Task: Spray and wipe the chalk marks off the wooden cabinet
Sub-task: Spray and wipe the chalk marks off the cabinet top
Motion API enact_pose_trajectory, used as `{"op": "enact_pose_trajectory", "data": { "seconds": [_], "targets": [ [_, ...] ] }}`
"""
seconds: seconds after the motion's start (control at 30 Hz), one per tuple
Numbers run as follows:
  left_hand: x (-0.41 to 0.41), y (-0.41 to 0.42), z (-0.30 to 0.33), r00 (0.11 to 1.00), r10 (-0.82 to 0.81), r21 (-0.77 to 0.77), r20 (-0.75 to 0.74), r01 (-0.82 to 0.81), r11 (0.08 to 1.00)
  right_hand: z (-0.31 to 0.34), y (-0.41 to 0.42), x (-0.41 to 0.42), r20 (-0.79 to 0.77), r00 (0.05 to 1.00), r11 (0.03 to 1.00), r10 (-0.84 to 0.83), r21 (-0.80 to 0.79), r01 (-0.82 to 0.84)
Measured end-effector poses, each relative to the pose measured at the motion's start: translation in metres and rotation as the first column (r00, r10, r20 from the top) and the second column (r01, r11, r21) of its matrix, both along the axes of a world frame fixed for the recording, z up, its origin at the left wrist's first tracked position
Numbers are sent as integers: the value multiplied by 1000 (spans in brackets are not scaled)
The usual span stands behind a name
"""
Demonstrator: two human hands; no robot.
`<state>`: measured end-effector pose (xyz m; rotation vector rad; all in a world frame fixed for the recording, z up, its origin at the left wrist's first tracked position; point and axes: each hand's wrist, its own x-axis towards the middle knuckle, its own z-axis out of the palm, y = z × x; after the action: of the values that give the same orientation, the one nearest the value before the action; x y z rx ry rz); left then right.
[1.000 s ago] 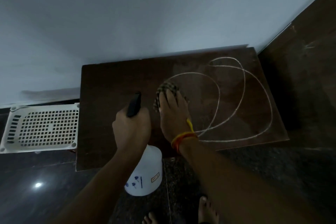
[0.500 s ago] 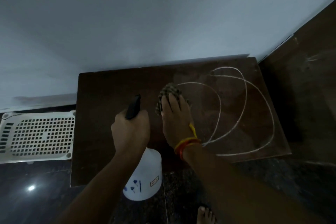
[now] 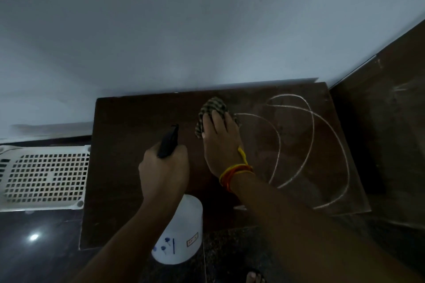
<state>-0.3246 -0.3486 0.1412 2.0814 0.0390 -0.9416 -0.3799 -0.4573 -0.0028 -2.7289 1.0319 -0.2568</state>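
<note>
Head view, our hands: left hand (image 3: 163, 172) fingers curled round spray bottle (image 3: 178, 234); right hand (image 3: 222, 142) fingers straight, pressing checked cloth (image 3: 212, 105) onto cabinet (image 3: 128, 126).

Left hand (image 3: 163, 174): fingers curled round the black trigger head of a spray bottle (image 3: 178, 232), forearm reaching in from near left. Right hand (image 3: 222, 142): palm down, fingers extended, pressing on a checked cloth (image 3: 212, 108); threads round wrist, forearm from near right.
</note>
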Motion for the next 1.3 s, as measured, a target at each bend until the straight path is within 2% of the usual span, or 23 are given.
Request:
{"op": "enact_pose_trajectory", "data": {
  "seconds": [0.1, 0.17, 0.23, 0.53, 0.9, 1.03, 1.23, 1.3],
  "targets": [
    [-1, -1, -1, 1000, 1, -4, 10, -1, 1000, 0, -30, 23, 61, 998, 1000, -13, 9, 12],
    [-2, -3, 0, 1000, 15, -6, 22, -15, 1000, 2, -42, 31, 44, 999, 997, 10, 79, -13],
    [-4, -3, 1, 999, 29, -1, 32, -29, 1000, 2, -40, 27, 27, 999, 997, 23, 79, -25],
    [-26, 8, 15, 997, 71, 19, 42, -72, 997, 14, 53, -60, -92, 994, 992, 55, 123, -43],
    [-74, 26, 26, 991, 80, 18, 111, -83, 996, 19, 113, -129, -15, 996, 988, 88, 128, -85],
    [-95, 32, 28, 993, 42, -1, 108, -42, 999, 18, 116, -143, 35, 994, 990, 105, 89, -108],
    [-123, 28, 30, 980, -82, -55, 181, 93, 994, 13, 121, -178, 81, 977, 977, 196, 64, -201],
    [-129, 25, 30, 977, -105, -76, 188, 121, 990, 15, 111, -194, 115, 986, 991, 124, 28, -128]
  ]
}}
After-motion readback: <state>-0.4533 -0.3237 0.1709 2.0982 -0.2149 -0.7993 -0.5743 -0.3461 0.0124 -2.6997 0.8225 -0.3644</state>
